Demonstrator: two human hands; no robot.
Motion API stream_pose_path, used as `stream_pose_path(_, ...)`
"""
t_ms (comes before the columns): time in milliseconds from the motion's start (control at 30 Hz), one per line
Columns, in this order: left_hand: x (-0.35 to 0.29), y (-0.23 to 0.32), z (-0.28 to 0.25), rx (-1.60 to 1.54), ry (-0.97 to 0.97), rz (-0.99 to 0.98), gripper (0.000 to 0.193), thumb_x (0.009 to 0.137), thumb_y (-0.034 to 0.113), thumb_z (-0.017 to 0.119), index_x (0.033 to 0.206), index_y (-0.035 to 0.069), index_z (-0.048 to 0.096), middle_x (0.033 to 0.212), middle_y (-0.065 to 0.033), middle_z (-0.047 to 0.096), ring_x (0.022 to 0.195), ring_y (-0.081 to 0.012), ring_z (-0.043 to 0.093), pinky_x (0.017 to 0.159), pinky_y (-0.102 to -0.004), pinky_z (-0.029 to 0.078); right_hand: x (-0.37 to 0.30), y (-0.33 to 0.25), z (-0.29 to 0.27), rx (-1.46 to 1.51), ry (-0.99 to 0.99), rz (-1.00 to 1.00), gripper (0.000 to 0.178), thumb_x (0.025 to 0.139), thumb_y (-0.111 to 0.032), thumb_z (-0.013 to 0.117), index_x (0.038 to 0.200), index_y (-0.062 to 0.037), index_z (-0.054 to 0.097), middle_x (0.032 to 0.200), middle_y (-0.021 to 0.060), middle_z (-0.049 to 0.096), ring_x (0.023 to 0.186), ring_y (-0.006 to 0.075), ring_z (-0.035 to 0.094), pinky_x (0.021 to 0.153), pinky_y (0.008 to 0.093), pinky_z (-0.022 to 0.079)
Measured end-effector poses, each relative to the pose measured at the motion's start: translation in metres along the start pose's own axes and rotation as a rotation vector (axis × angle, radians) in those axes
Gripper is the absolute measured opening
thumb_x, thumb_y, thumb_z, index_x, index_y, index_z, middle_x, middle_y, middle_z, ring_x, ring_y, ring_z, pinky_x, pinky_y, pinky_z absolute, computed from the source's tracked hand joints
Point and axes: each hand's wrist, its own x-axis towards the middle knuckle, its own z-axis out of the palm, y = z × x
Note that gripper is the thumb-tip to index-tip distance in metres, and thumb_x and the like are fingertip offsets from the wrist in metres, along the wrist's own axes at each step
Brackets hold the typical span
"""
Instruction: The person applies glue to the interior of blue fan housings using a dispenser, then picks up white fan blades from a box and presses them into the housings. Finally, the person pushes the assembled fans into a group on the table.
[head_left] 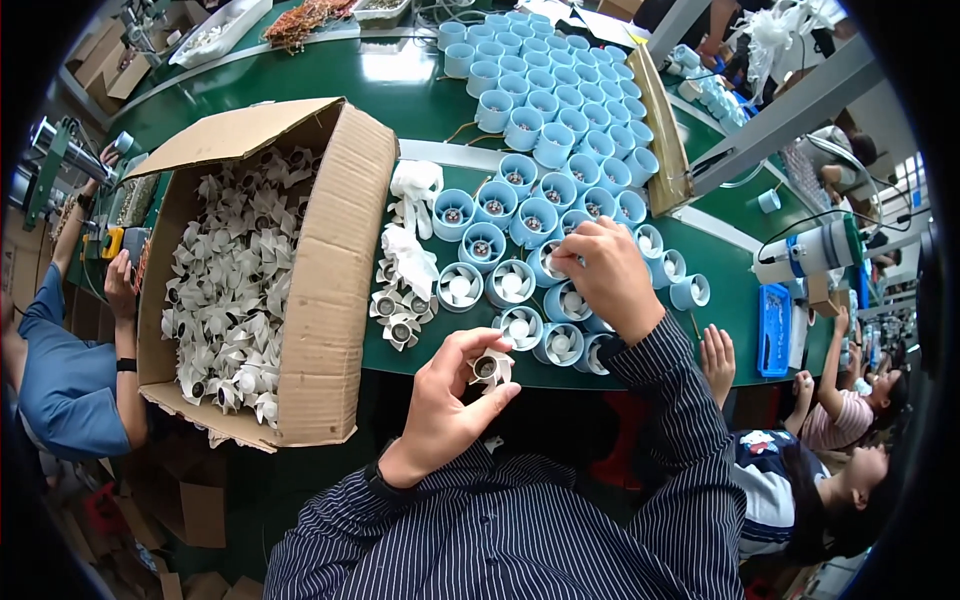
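My left hand [452,398] is in front of my chest near the table edge, its thumb and fingers closed around a white fan impeller [490,369] with a dark hub facing up. My right hand [607,268] reaches over the nearer rows of light-blue round housings. Its pinched fingertips are at the mouth of one blue housing [547,280], on a white impeller [551,262] partly hidden by the fingers. Several neighbouring housings hold white impellers, such as this filled housing [512,284]. Farther back, the open housings [536,219] show metal motor parts inside.
A cardboard box [335,270] full of white impellers stands left. Beside it lie loose impellers [402,318] and white plastic bags [409,262]. A yellowish bar [663,140] borders the housings on the right. A blue tray [773,330] sits farther right. Co-workers sit on both sides.
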Motion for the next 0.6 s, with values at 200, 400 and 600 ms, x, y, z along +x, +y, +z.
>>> stream_pose_path(200, -0.001, 0.010, -0.002, 0.110, -0.016, 0.021, 0.064, 0.091, -0.010, 0.081, 0.147, -0.002, 0.050, 0.138, -0.0140, 0.064, 0.122, -0.0210, 0.070, 0.103, -0.0337, 0.059, 0.003, -0.010, -0.007, -0.063, 0.014, -0.051, 0.009, 0.089, -0.013, 0.083, 0.092, -0.0059, 0.079, 0.090, 0.0096, 0.070, 0.091, 0.0324, 0.067, 0.080, 0.0443, 0.053)
stream_pose_path(400, -0.007, 0.010, -0.016, -0.101, 0.031, -0.042, 0.071, 0.093, -0.005, 0.082, 0.152, -0.003, 0.043, 0.145, -0.0167, 0.059, 0.122, -0.0232, 0.071, 0.103, -0.0335, 0.060, -0.021, -0.092, -0.035, 0.384, -0.133, -0.189, 0.018, 0.088, -0.009, 0.083, 0.102, -0.0059, 0.074, 0.091, 0.0081, 0.068, 0.085, 0.0307, 0.065, 0.075, 0.0420, 0.053)
stream_pose_path(600, -0.013, 0.013, -0.022, -0.304, 0.050, -0.075, 0.071, 0.097, 0.002, 0.082, 0.154, -0.003, 0.040, 0.149, -0.0196, 0.057, 0.117, -0.0234, 0.073, 0.096, -0.0326, 0.063, -0.019, -0.123, -0.035, 0.229, -0.217, -0.385, 0.012, 0.090, -0.006, 0.080, 0.098, -0.0043, 0.072, 0.091, 0.0091, 0.069, 0.084, 0.0305, 0.067, 0.073, 0.0398, 0.054)
